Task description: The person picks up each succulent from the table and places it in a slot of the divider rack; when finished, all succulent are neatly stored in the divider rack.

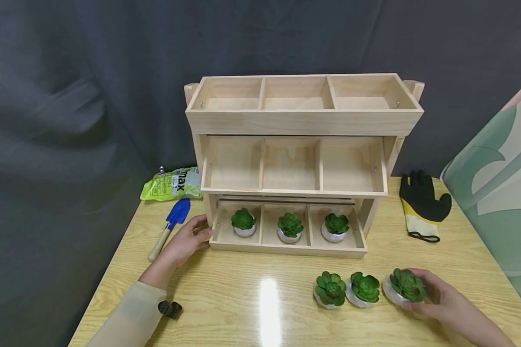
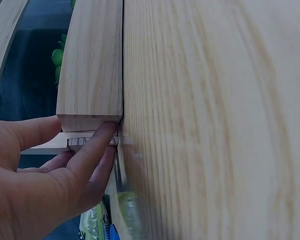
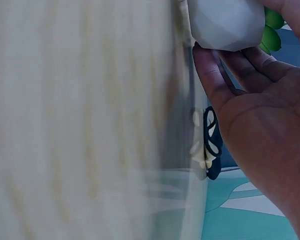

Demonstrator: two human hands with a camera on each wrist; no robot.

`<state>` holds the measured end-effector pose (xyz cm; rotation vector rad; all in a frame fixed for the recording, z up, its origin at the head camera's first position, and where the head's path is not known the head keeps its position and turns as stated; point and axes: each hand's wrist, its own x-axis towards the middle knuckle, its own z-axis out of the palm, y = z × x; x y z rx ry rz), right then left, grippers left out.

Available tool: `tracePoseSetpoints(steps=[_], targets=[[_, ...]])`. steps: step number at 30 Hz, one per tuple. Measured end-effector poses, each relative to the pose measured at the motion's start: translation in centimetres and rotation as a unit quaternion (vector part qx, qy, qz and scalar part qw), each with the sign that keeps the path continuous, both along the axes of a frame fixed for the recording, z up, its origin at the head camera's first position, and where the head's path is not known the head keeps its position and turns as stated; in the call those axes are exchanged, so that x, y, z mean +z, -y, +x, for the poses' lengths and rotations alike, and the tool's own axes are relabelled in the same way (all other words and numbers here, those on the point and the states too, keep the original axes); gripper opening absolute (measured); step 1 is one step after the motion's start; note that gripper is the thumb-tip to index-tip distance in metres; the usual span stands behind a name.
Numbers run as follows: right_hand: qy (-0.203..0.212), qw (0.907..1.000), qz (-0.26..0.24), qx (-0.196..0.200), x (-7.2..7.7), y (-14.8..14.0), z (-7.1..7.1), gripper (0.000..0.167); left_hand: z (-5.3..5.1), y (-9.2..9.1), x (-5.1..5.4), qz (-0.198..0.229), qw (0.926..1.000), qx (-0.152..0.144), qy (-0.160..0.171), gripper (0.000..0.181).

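Observation:
A three-tier wooden planter shelf [image 1: 304, 124] stands at the back of the table. My left hand [image 1: 187, 242] is at the left end of its bottom tray [image 1: 286, 249]; in the left wrist view, thumb and fingers hold the tray's corner [image 2: 90, 75]. At the front right, my right hand [image 1: 443, 299] grips a small potted succulent [image 1: 407, 285], thumb on one side and fingers on the other. Its white faceted pot [image 3: 227, 25] shows in the right wrist view. Left of it stand two similar succulents, one in the middle [image 1: 364, 288] and one further left [image 1: 330, 289].
In the bottom tray's compartments sit three potted succulents [image 1: 289, 225], one in each. A blue trowel [image 1: 178, 212] and a green bag [image 1: 172, 184] lie left of the shelf. To the right lies a black and yellow work glove [image 1: 423, 205]. A dark curtain [image 1: 286, 38] hangs behind.

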<state>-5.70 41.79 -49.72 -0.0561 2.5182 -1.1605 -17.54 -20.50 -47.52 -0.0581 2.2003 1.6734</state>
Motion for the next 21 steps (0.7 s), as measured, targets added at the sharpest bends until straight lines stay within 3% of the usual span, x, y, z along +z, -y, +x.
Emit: tracePoseSetpoints(steps=[5,10,21], targets=[[-0.058,0.9981,-0.018,0.007,0.5,0.2,-0.4,0.065,0.1,0.0,0.1,-0.002,1.0,0.0,-0.001,0.062],[-0.084,0.9954,-0.041,0.02,1.8,1.2,-1.2,0.062,0.1,0.1,0.2,-0.002,1.0,0.005,0.003,0.062],[-0.144,0.9765,-0.119,0.109,5.7,4.5,-3.0,0.064,-0.2,0.0,0.1,0.002,0.9999,0.006,0.01,0.061]])
